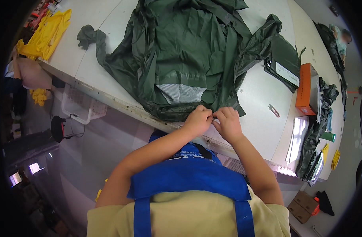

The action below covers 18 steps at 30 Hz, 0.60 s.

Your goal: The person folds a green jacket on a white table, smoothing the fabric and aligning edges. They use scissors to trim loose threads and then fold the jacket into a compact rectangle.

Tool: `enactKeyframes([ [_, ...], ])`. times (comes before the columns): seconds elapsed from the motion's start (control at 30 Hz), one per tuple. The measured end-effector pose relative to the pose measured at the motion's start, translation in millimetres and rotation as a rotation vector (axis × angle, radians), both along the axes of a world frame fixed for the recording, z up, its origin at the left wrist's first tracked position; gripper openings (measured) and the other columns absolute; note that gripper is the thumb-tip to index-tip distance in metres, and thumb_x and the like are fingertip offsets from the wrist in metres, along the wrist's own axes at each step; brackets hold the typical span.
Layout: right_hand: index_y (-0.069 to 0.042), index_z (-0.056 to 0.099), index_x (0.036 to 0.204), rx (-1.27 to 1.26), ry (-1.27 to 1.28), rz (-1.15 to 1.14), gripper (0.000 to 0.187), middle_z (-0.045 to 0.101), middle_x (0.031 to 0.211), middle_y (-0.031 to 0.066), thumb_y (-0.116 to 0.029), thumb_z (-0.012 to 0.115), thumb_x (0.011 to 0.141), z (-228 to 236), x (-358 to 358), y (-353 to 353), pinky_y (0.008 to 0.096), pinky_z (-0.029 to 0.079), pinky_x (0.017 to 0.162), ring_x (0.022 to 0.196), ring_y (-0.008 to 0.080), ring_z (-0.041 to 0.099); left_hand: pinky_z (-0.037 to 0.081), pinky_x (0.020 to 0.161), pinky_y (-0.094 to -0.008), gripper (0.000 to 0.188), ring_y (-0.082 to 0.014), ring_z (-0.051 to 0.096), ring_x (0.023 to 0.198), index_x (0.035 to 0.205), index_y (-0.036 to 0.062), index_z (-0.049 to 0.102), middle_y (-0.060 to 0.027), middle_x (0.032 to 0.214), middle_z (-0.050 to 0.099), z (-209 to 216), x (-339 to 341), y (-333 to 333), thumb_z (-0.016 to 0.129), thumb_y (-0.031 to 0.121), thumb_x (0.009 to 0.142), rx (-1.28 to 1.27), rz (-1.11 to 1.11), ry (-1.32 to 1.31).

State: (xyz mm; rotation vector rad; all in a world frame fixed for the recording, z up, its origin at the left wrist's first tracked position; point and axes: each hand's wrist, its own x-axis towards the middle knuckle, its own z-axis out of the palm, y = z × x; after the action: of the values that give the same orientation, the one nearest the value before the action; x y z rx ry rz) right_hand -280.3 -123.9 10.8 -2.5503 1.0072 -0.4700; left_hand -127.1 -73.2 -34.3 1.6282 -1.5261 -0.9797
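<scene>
A dark green jacket point(183, 43) of thin, shiny fabric lies spread on the pale table point(260, 104), its sleeves out to both sides. A white mesh panel point(181, 93) shows near its lower edge. My left hand point(199, 119) and my right hand point(228, 124) meet at the jacket's near hem, by the table's front edge. The fingers of both are closed in a pinch on the hem fabric. The exact bit between the fingertips is hidden. To the right of my right hand lies a small pair of thread snips point(274, 110).
Folded dark green garments point(283, 59) lie right of the jacket, beside an orange box point(303, 89) and white papers point(297, 138). Yellow garments point(46, 33) lie at the far left, near another person's arm point(15, 65). A white plastic basket point(80, 104) stands below the table.
</scene>
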Motion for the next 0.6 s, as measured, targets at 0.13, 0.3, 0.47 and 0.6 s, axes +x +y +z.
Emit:
enactKeyframes([
  [0.13,-0.008,0.058,0.079,-0.073,-0.008,0.092,0.017,0.055,0.077,0.0063,-0.012,0.071,0.069,-14.3,-7.9,0.0,0.0368,0.044,0.069,0.075,0.0261,0.055,0.046,0.072,-0.0459,0.010,-0.0348,0.058,0.082,0.080,0.0058,0.059,-0.0135,0.086,0.058,5.8,-7.3,1.8,0.057,0.015,0.081,-0.019,-0.023,-0.156],
  [0.3,-0.008,0.055,0.075,-0.130,-0.008,0.071,0.015,0.052,0.074,0.0071,-0.010,0.069,0.071,-8.7,-10.8,-0.2,0.0358,0.045,0.065,0.071,0.0257,0.054,0.044,0.069,-0.0461,0.007,-0.0334,0.055,0.080,0.074,0.0060,0.058,-0.0110,0.080,0.056,26.9,-6.5,-2.2,0.057,0.013,0.076,-0.114,0.025,-0.317],
  [0.47,-0.008,0.054,0.075,-0.141,-0.044,0.058,0.014,0.052,0.073,0.0074,-0.010,0.068,0.071,-2.6,-15.3,-1.4,0.0361,0.044,0.064,0.071,0.0258,0.053,0.041,0.073,-0.0430,0.009,-0.0295,0.053,0.086,0.072,0.0073,0.059,-0.0070,0.083,0.057,35.0,2.8,-1.8,0.058,0.015,0.075,-0.076,0.084,-0.382],
  [0.6,-0.007,0.053,0.075,-0.157,-0.043,0.076,0.014,0.050,0.073,0.0070,-0.010,0.066,0.071,1.6,-13.6,-0.5,0.0364,0.043,0.063,0.071,0.0256,0.052,0.040,0.074,-0.0431,0.009,-0.0298,0.053,0.087,0.073,0.0072,0.059,-0.0071,0.085,0.058,45.0,8.0,0.7,0.058,0.016,0.076,-0.048,0.087,-0.412],
])
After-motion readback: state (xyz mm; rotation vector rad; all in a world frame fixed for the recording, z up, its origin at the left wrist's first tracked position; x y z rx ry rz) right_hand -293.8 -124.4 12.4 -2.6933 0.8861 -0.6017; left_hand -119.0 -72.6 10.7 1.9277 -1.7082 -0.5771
